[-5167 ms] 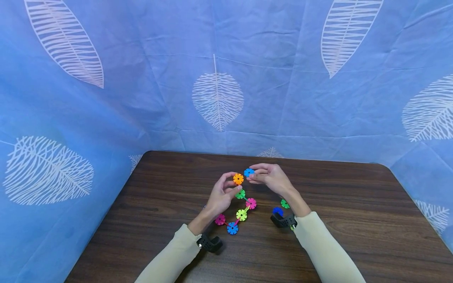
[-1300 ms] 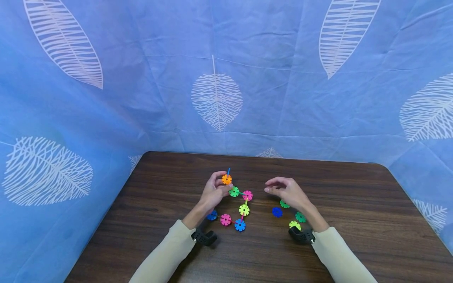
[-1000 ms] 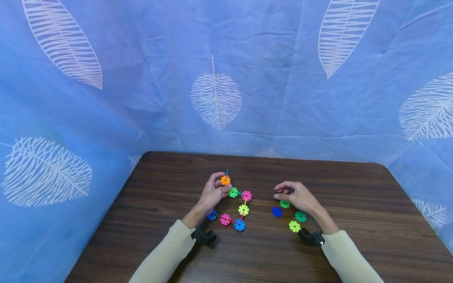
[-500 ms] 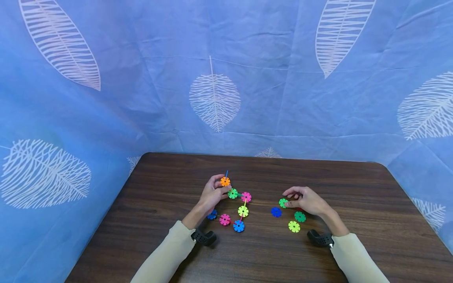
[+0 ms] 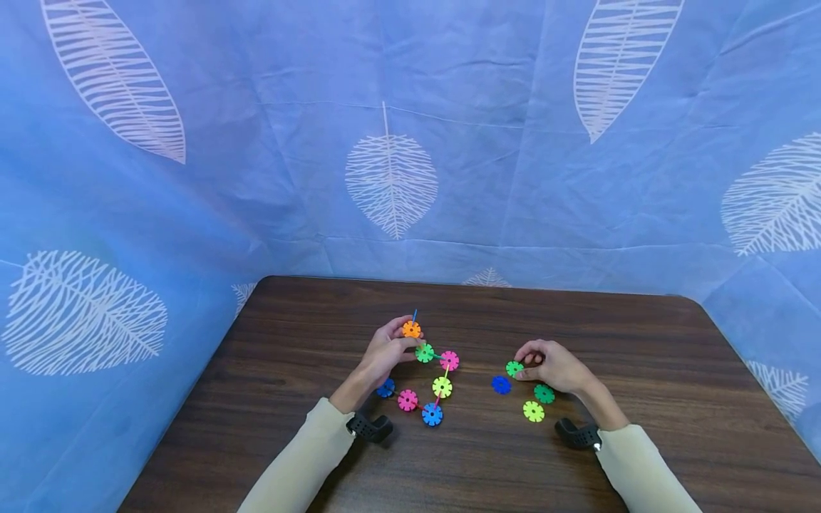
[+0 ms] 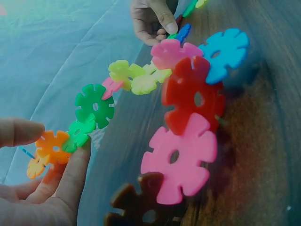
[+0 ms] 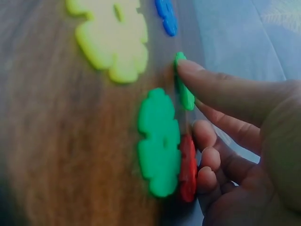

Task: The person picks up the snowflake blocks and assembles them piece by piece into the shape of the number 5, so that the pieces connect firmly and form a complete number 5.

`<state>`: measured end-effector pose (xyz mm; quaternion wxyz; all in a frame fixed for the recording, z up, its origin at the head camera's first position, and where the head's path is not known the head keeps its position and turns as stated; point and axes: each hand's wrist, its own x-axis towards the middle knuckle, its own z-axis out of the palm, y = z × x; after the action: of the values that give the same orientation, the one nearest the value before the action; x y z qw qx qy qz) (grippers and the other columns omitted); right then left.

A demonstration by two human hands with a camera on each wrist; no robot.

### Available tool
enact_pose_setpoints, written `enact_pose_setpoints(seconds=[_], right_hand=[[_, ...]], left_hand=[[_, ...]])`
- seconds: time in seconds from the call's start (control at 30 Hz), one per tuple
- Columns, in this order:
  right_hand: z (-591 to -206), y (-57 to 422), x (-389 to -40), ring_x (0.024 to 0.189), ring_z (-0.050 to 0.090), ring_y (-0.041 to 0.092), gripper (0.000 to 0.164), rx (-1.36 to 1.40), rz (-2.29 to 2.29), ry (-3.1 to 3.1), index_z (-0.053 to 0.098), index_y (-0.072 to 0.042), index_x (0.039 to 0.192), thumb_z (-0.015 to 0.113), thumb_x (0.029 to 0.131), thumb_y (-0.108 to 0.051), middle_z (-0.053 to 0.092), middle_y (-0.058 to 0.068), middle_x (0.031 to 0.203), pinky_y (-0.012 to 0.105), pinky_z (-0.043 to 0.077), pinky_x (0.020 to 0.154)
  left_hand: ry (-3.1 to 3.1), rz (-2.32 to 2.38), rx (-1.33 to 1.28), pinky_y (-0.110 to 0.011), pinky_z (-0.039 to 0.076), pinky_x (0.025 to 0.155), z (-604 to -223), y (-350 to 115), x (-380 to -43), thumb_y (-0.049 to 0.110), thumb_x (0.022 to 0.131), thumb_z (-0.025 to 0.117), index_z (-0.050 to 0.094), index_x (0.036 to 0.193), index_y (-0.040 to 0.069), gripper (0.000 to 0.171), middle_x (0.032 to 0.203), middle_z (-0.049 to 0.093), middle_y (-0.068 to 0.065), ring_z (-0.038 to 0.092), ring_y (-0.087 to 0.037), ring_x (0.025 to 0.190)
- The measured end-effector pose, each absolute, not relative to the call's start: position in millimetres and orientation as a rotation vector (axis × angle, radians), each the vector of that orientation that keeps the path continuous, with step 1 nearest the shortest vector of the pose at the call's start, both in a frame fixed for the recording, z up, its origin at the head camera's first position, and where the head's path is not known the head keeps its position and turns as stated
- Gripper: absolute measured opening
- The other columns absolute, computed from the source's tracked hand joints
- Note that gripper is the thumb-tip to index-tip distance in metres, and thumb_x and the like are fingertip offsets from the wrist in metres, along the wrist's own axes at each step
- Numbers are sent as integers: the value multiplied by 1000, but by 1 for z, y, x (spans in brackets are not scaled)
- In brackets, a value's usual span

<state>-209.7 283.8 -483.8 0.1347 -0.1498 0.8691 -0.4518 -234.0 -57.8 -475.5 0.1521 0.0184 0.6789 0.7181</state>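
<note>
My left hand [image 5: 383, 353] pinches an orange notched disc [image 5: 411, 329] at the far end of a chain of interlocked plastic discs. A blue disc [image 5: 415, 314], seen edge-on, stands slotted in the orange one's top. Below it the chain runs through a green disc [image 5: 425, 353], a pink disc [image 5: 450, 360], a yellow disc [image 5: 442, 387] and a light-blue disc [image 5: 432, 414]. Farther right, my right hand [image 5: 555, 367] pinches a loose bright green disc [image 5: 514, 368] between thumb and finger. In the right wrist view the thumb lies against this disc [image 7: 184, 87], seen edge-on.
Loose near the right hand lie a dark blue disc [image 5: 502, 385], a yellow-green disc [image 5: 534, 411] and a darker green disc [image 5: 544, 394]. A red disc [image 7: 187, 169] sits under the curled fingers. The brown table [image 5: 487, 463] meets a blue leaf-patterned cloth [image 5: 487, 178] behind.
The blue disc has gone from my right hand onto the orange disc. My right hand has moved right and nearer, and taken the loose green disc. My left hand keeps holding the chain.
</note>
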Motion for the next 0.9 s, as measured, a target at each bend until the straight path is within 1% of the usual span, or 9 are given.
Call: enact_pose_setpoints(seconds=[0.2,0.4,0.5,0.6,0.67,0.73,0.77,0.83,0.9], right_hand=[[-482,282,-210,72,43,16,25,-430,-1265,2551,59,0,99,77,85,-8,50,5,83,26,37,63],[-481,279,-210,71,41,16,25,-451,-1326,2490,53,3,100,74,87,-3,46,7,82,26,36,61],[-480,277,-209,70,44,15,19,-456,-1353,2480,52,4,102,65,89,7,47,8,82,25,38,62],[-479,274,-210,73,53,17,17,-447,-1376,2500,54,5,104,54,90,14,53,9,82,25,43,63],[-479,270,-211,75,58,20,15,-428,-1390,2523,56,4,105,53,92,11,58,11,83,25,46,64],[-477,266,-212,77,62,23,11,-400,-1418,2538,57,3,106,56,95,4,62,12,85,27,47,65],[-476,263,-213,76,62,24,11,-386,-1436,2543,58,2,106,59,96,-1,64,13,86,27,48,65],[-473,256,-214,77,64,28,17,-354,-1480,2542,59,2,108,64,96,-9,67,14,89,31,51,66],[-469,249,-215,79,66,31,21,-330,-1544,2525,58,2,110,66,96,-11,68,17,91,35,55,68]], left_hand=[[1943,2048,102,-43,54,93,-474,-58,-234,4,96,57,36,149,1,58,131,56,-28,62,-34,116],[1929,2044,138,-44,54,94,-471,-57,-232,1,92,55,34,150,1,62,125,57,-28,61,-36,117],[1940,2038,144,-45,53,94,-468,-55,-230,5,96,56,35,150,1,58,125,57,-29,63,-32,113],[1960,2031,139,-43,55,91,-467,-53,-230,18,100,59,38,148,3,55,125,58,-28,66,-26,107],[1975,2030,147,-41,56,88,-468,-52,-229,28,100,61,40,147,3,57,125,59,-29,68,-23,103],[1983,2038,151,-38,57,84,-469,-50,-230,34,99,61,42,145,3,58,123,60,-29,69,-22,99],[1984,2045,153,-36,57,82,-469,-49,-229,35,99,60,43,144,3,58,122,60,-30,70,-22,98],[1992,2053,148,-34,57,78,-470,-48,-229,37,99,60,45,143,4,57,121,60,-30,70,-21,96],[1992,2065,132,-33,57,77,-470,-47,-229,40,99,60,47,141,6,56,120,60,-30,71,-20,94]])
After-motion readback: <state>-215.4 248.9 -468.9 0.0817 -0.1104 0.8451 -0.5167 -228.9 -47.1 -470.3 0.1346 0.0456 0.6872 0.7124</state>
